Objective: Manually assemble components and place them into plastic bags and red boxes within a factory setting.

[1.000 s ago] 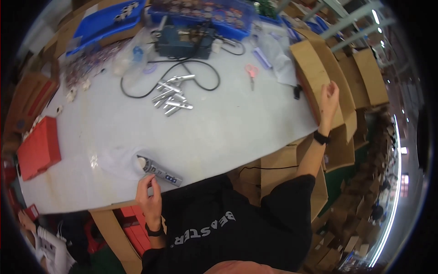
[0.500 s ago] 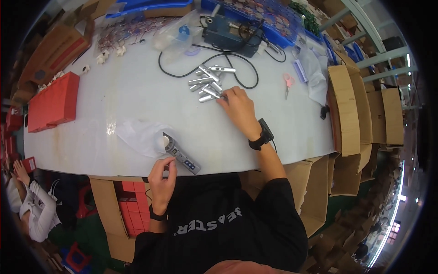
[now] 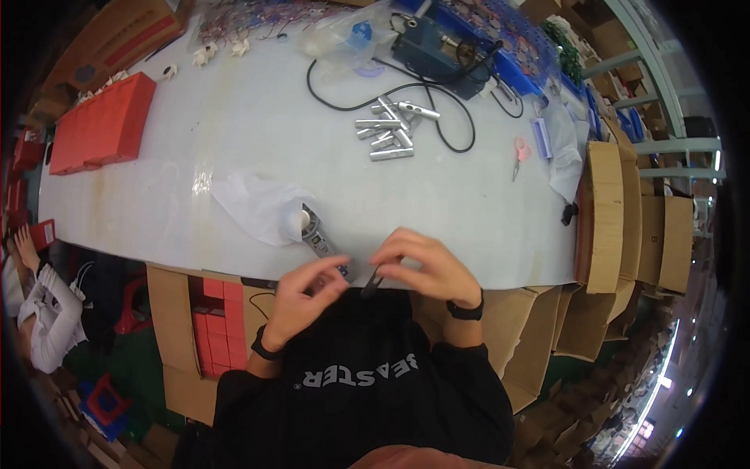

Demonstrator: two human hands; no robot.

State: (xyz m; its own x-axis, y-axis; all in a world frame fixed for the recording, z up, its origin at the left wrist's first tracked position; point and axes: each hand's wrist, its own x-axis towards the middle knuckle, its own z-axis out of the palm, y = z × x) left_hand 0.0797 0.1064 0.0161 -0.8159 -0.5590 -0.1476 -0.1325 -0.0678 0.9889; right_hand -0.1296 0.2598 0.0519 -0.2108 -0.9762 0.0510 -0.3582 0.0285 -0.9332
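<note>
Pinching a dark piece [image 3: 371,284] in the right hand [image 3: 428,270], by the edge of the table [image 3: 461,199].
Holding the left hand [image 3: 306,303] half open, partly hiding the grey device [image 3: 319,242].

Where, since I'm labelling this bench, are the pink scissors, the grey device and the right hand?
Pink scissors [image 3: 520,154], head view: lower part of the handles.
Grey device [image 3: 319,243], head view: its body.
Right hand [image 3: 435,270], head view: back of the hand.

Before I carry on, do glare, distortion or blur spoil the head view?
Head view: glare whitens the table just left of the bag; fisheye curves its near edge; the dark piece in the right hand is too small and soft to identify; corners go black.
</note>
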